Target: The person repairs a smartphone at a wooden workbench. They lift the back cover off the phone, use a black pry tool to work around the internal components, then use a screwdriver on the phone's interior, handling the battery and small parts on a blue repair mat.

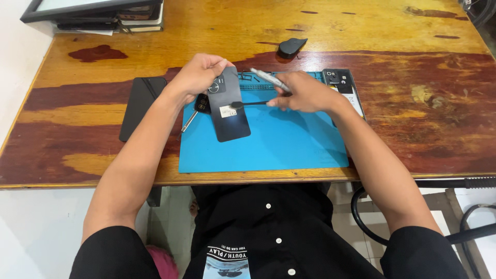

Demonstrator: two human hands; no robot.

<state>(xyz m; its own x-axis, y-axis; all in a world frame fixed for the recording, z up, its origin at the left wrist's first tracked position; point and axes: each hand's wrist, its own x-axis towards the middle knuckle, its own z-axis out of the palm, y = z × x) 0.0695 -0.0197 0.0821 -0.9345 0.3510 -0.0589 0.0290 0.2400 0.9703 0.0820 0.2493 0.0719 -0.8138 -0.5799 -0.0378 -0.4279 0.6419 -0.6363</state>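
1. The left hand point(199, 73) is closed around the top end of a dark phone back cover point(228, 106), holding it tilted above the left part of the blue work mat point(279, 144); the cover's lower end hangs toward the person.
2. The right hand point(305, 93) is closed in a pinch on a thin black spudger point(248, 104), whose tip touches the cover's right edge near its middle.
3. The same right hand also carries a silver pen-like tool point(268, 79), which sticks out up and to the left from between the fingers.
4. The cover lies between the two hands, the left hand at its top and the right hand just beside it on the right.
5. A metal tool point(189, 121) lies under the left wrist at the mat's left edge.
6. A dark phone point(142, 106) lies flat on the wooden table point(423, 103), left of the mat.
7. An opened phone body point(343, 85) rests at the mat's upper right corner, partly hidden by the right hand.
8. A small black wedge-shaped object point(292, 47) sits on the table beyond the mat.
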